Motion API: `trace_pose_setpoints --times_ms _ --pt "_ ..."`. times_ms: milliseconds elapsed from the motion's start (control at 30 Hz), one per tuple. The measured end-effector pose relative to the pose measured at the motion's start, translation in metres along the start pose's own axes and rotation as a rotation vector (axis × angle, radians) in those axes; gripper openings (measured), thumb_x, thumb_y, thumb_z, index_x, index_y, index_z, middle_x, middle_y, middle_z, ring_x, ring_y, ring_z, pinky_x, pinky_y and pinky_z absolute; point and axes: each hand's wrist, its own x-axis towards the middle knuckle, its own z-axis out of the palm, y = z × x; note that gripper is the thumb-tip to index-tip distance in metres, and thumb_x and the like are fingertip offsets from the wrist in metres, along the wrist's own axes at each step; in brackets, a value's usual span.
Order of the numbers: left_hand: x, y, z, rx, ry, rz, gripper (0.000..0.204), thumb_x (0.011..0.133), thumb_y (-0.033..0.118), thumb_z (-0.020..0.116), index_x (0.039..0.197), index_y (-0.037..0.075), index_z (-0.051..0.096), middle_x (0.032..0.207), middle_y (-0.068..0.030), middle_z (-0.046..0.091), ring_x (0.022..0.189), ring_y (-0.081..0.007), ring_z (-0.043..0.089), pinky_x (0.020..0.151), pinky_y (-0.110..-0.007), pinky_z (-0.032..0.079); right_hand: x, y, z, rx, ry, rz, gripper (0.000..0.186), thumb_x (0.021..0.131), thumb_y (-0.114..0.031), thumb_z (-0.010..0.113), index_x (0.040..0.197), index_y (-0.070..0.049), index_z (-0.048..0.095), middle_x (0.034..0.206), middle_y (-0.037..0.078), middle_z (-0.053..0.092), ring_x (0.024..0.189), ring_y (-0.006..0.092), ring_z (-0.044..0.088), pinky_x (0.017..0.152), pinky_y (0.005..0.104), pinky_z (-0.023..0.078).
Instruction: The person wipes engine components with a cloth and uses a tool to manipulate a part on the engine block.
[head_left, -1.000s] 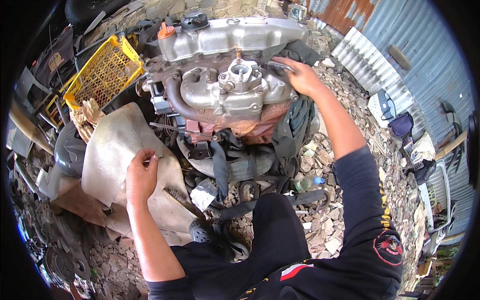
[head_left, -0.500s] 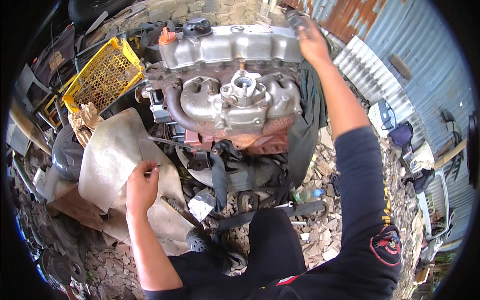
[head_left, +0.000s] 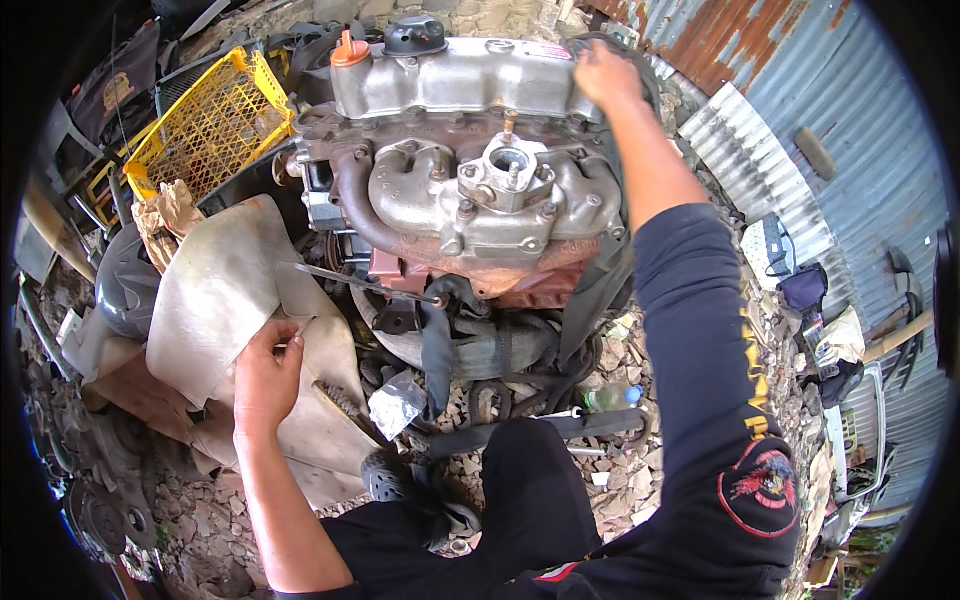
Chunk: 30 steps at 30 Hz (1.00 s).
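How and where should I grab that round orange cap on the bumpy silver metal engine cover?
Probably pinch the raised ridge on top of the round orange cap, coming down from above and the left. The ridge stands up like a small handle with nothing over it, while the round black cap sits close on its right along the silver metal cover.

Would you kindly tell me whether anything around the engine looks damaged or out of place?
A plastic bottle lies on its side near the engine, like stray litter; the corrugated sheet at upper right shows rust patches.
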Motion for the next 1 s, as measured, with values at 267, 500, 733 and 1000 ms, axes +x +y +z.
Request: trace_pose_setpoints --times_ms 267,500,733,1000 --pt "-0.001 -0.012 -0.008 -0.033 -0.007 0.010 0.025 0.091 0.015 0.059 0.111 0.001 0.063 0.099 -0.0155 0.069 0.087 -0.0226 0.065 0.081 -0.034 0.050 -0.063 0.062 -0.009 0.177 0.130 -0.553 0.040 0.093 -0.008 0.047 0.132 -0.016 0.051 0.131 0.010 0.058 0.113 0.0344 0.058 0.103 0.0418 0.043" --pt "-0.002 -0.016 -0.008 0.053 -0.016 0.076 0.025 0.092 0.015 0.059 0.111 -0.001 0.063 0.099 -0.0144 0.069 0.087 -0.0219 0.064 0.081 -0.034 0.050 -0.138 0.085 -0.009 0.666 0.069 0.028 0.037 0.099 -0.018 0.045 0.135 -0.012 0.052 0.136 0.018 0.053 0.128 0.0315 0.048 0.107 0.0368 0.036" --pt "0.007 -0.014 0.011 0.012 -0.153 0.049 0.026 0.093 0.015 0.058 0.113 -0.001 0.061 0.101 -0.0135 0.067 0.090 -0.0194 0.063 0.083 -0.032 0.049 -0.240 0.187 -0.004 1.189 0.157 0.570 0.034 0.101 -0.018 0.047 0.133 -0.009 0.050 0.115 0.011 0.061 0.099 0.0200 0.059 0.087 0.0369 0.050" --pt "0.007 0.002 0.014 0.096 -0.159 0.031 0.026 0.093 0.014 0.058 0.113 -0.001 0.061 0.098 -0.0111 0.066 0.090 -0.0176 0.061 0.082 -0.030 0.048 -0.229 0.229 0.026 1.524 0.544 0.776 0.023 0.101 -0.016 0.047 0.119 -0.004 0.053 0.097 0.010 0.063 0.080 0.0209 0.061 0.076 0.0343 0.051"
